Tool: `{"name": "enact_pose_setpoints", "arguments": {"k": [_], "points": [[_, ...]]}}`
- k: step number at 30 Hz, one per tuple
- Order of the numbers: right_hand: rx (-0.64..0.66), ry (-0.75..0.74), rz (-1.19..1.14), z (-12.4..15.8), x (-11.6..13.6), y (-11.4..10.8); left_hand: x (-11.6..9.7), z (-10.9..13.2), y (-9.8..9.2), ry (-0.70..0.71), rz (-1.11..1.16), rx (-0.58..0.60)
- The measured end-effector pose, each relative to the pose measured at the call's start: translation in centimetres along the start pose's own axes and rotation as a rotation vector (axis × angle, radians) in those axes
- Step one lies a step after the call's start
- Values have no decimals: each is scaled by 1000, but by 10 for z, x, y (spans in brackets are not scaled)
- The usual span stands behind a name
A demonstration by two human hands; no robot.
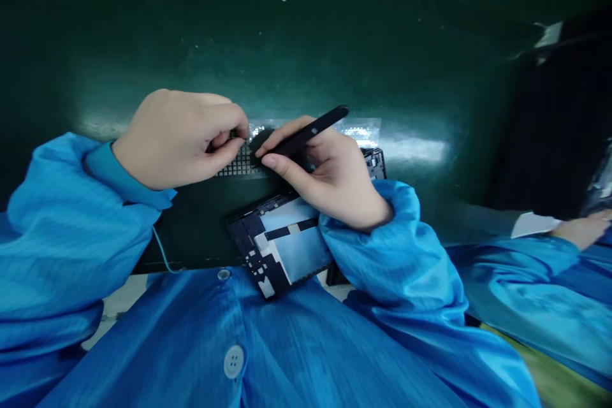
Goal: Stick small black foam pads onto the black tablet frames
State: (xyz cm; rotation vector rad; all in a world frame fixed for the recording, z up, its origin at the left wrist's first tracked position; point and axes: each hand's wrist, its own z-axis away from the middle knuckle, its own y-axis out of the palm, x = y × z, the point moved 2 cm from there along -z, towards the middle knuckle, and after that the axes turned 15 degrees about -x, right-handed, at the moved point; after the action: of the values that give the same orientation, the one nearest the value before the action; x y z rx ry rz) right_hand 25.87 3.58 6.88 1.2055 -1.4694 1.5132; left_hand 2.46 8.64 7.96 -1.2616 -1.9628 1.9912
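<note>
My right hand (pixel 329 169) grips a black pen-shaped tool (pixel 313 131) between thumb and fingers, its rear end pointing up and right. The tool's front end is hidden at my fingertips. My left hand (pixel 186 137) is closed in a pinch, thumb against forefinger; what lies between them is too small to make out. Under and between both hands lies a clear sheet with rows of small square pieces (pixel 236 162). Nearer to me, an opened flat electronic device (pixel 299 255) with a black frame and silvery panels lies tilted at the table's edge, partly covered by my right forearm.
The dark green tabletop (pixel 268 44) has small scraps on it. A large black object (pixel 545 121) stands at the right, near a co-worker's hand (pixel 583 229) and blue sleeve. A blue band with a cord (pixel 160 248) hangs from my left wrist.
</note>
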Motion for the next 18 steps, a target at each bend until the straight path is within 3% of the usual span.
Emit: {"name": "enact_pose_setpoints", "arguments": {"k": [10, 12, 16, 18], "points": [[9, -46, 32, -4, 3, -3, 2, 1, 1, 9, -16, 4], [-105, -1, -27, 6, 1, -9, 2, 1, 0, 7, -7, -14], [-615, 17, -50, 52, -3, -30, 1, 1, -1, -17, 28, -22], [-778, -7, -31, 74, -4, -36, 1, 1, -1, -22, 29, -27]]}}
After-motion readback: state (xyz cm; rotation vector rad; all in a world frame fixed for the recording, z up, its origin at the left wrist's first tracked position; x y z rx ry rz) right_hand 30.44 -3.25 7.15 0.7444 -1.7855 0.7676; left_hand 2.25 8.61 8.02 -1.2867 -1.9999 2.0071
